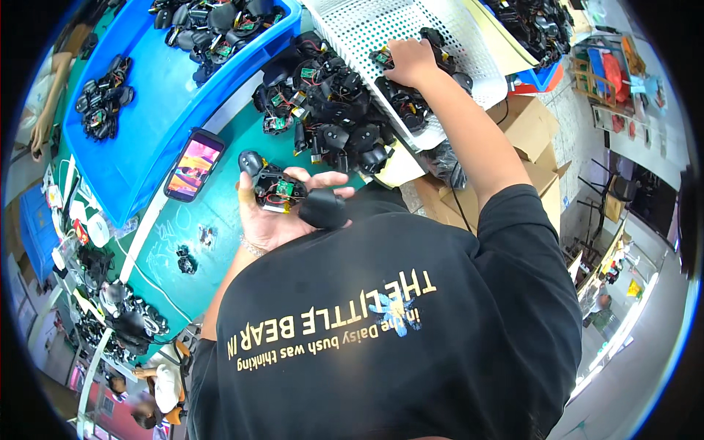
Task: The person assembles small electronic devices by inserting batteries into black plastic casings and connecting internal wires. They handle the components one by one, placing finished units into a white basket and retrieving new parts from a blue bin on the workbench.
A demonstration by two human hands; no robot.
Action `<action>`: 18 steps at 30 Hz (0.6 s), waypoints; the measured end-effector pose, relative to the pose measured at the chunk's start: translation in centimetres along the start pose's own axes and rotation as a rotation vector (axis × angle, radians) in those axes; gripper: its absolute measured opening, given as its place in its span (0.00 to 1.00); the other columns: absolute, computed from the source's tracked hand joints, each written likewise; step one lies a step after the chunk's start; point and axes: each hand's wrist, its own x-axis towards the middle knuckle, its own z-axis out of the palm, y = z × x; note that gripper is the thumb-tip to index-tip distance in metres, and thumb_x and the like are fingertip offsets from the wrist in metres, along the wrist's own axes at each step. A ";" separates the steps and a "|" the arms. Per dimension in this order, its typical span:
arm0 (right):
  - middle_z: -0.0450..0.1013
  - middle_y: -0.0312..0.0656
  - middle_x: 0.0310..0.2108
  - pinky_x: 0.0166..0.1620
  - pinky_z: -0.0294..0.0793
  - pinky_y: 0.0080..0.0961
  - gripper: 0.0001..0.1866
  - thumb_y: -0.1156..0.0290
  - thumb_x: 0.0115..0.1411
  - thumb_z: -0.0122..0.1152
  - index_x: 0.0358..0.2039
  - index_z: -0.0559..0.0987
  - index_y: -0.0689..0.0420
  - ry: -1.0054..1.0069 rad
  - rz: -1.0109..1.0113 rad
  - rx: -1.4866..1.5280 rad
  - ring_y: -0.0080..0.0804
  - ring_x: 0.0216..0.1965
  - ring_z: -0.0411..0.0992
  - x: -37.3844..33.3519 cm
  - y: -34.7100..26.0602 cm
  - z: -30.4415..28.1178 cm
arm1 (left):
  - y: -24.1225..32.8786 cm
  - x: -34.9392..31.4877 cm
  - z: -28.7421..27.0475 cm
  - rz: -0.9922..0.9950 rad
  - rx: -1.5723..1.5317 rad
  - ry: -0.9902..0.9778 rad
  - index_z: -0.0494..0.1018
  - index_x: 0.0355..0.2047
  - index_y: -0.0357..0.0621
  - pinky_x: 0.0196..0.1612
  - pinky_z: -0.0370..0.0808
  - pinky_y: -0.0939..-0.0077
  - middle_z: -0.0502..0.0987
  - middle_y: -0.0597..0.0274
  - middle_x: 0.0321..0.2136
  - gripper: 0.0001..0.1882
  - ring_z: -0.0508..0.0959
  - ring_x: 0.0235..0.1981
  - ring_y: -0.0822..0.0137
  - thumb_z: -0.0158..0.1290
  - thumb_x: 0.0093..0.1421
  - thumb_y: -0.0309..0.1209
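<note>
Palm up, my left hand cradles a black plastic electronic assembly with rounded black shells, a green circuit board, red wires and a yellow part; its fingers curl around the far side. My right hand reaches into a white perforated basket. There its fingers and thumb close on a similar black unit, partly hidden by the hand. More such units lie in the basket below the hand. Between my hands, a large pile of black assemblies sits on the green table.
A blue tray at the left holds several groups of units. A phone showing a picture leans by its edge. A small black part lies on the green table. Cardboard boxes stand right of the basket. Other people are at far left.
</note>
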 end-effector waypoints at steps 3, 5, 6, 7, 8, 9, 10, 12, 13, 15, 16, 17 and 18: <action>0.76 0.41 0.35 0.49 0.62 0.37 0.18 0.56 0.48 0.63 0.38 0.77 0.50 0.072 0.005 0.196 0.37 0.43 0.73 0.3 -0.2 -0.1 | 0.4 0.4 0.5 -0.058 -0.057 0.044 0.75 0.40 0.49 0.49 0.62 0.29 0.58 0.35 0.58 0.41 0.59 0.58 0.36 0.31 0.54 0.71; 0.76 0.42 0.36 0.46 0.68 0.36 0.18 0.58 0.50 0.63 0.40 0.77 0.53 0.147 0.017 0.525 0.38 0.40 0.74 -0.1 0.0 -0.8 | 0.9 0.4 0.2 -0.092 -0.045 0.072 0.74 0.40 0.49 0.48 0.64 0.31 0.58 0.35 0.59 0.41 0.60 0.58 0.36 0.27 0.56 0.70; 0.76 0.43 0.36 0.44 0.70 0.35 0.18 0.60 0.51 0.63 0.40 0.77 0.55 0.202 0.025 0.733 0.37 0.39 0.74 -0.8 0.0 -1.3 | 1.2 0.4 0.1 -0.110 -0.041 0.074 0.74 0.41 0.48 0.47 0.65 0.32 0.58 0.35 0.59 0.40 0.61 0.58 0.37 0.28 0.56 0.69; 0.76 0.42 0.36 0.43 0.71 0.32 0.17 0.61 0.52 0.63 0.39 0.78 0.56 0.267 -0.036 0.862 0.36 0.38 0.74 -1.3 -0.2 -2.0 | 1.5 0.5 0.0 -0.124 -0.038 0.075 0.73 0.41 0.48 0.47 0.65 0.33 0.58 0.35 0.59 0.40 0.62 0.58 0.38 0.28 0.56 0.69; 0.76 0.41 0.36 0.41 0.71 0.30 0.16 0.62 0.53 0.63 0.39 0.78 0.57 0.333 -0.098 0.989 0.34 0.37 0.75 -1.8 -0.8 -2.7 | 1.6 0.6 -0.1 -0.139 -0.034 0.077 0.73 0.42 0.48 0.46 0.66 0.34 0.58 0.35 0.59 0.39 0.62 0.57 0.39 0.29 0.56 0.69; 0.76 0.40 0.35 0.40 0.72 0.28 0.15 0.63 0.54 0.63 0.38 0.78 0.59 0.400 -0.160 1.115 0.32 0.36 0.75 -2.5 -1.5 -3.6 | 1.7 0.8 -0.2 -0.146 -0.025 0.061 0.73 0.42 0.48 0.46 0.67 0.35 0.58 0.35 0.59 0.39 0.63 0.57 0.40 0.30 0.56 0.68; 0.76 0.39 0.34 0.40 0.72 0.27 0.15 0.63 0.56 0.62 0.39 0.77 0.59 0.379 -0.174 1.172 0.31 0.35 0.74 -3.6 -2.4 -5.4 | 1.7 0.9 -0.4 -0.146 -0.018 0.048 0.72 0.42 0.48 0.46 0.68 0.36 0.58 0.35 0.58 0.38 0.63 0.57 0.40 0.31 0.56 0.68; 0.74 0.38 0.32 0.41 0.71 0.25 0.15 0.64 0.58 0.61 0.40 0.75 0.61 0.341 -0.194 1.282 0.28 0.34 0.74 -6.1 -4.3 -9.3 | 1.9 1.4 -0.6 -0.157 -0.006 0.026 0.72 0.43 0.47 0.46 0.68 0.37 0.59 0.35 0.58 0.37 0.64 0.57 0.42 0.33 0.56 0.67; 0.73 0.39 0.31 0.41 0.71 0.25 0.16 0.63 0.59 0.60 0.41 0.73 0.61 0.320 -0.232 1.472 0.28 0.33 0.73 -6.8 -5.1 -9.7 | 2.1 1.5 -0.5 -0.161 -0.004 0.022 0.72 0.43 0.47 0.46 0.68 0.38 0.59 0.35 0.58 0.37 0.64 0.57 0.43 0.34 0.56 0.66; 0.71 0.40 0.29 0.40 0.72 0.25 0.17 0.63 0.61 0.58 0.43 0.69 0.62 0.262 -0.313 1.851 0.28 0.32 0.71 -7.7 -6.3 -10.4 | 2.3 1.4 -0.5 -0.159 -0.004 0.023 0.71 0.43 0.46 0.46 0.69 0.38 0.60 0.35 0.57 0.36 0.65 0.56 0.43 0.35 0.56 0.66; 0.68 0.41 0.26 0.41 0.71 0.28 0.19 0.56 0.63 0.53 0.42 0.65 0.60 0.163 -0.304 1.936 0.30 0.31 0.70 -8.2 -6.8 -10.9 | 2.4 1.2 -0.5 -0.153 -0.006 0.028 0.71 0.43 0.46 0.46 0.69 0.39 0.60 0.35 0.57 0.36 0.65 0.56 0.44 0.36 0.56 0.66; 0.68 0.41 0.25 0.41 0.71 0.28 0.20 0.54 0.64 0.50 0.42 0.66 0.60 0.036 -0.253 2.053 0.30 0.30 0.69 -8.5 -7.1 -11.0 | 2.5 1.0 -0.6 -0.145 -0.008 0.033 0.71 0.43 0.45 0.46 0.69 0.39 0.60 0.35 0.57 0.36 0.65 0.56 0.44 0.36 0.56 0.66; 0.67 0.40 0.25 0.41 0.71 0.29 0.22 0.51 0.64 0.48 0.41 0.66 0.60 -0.097 -0.196 2.164 0.30 0.29 0.69 -8.8 -7.4 -11.0 | 2.6 0.6 -0.7 -0.130 0.001 0.042 0.71 0.43 0.46 0.45 0.69 0.39 0.60 0.35 0.57 0.36 0.65 0.56 0.43 0.35 0.56 0.66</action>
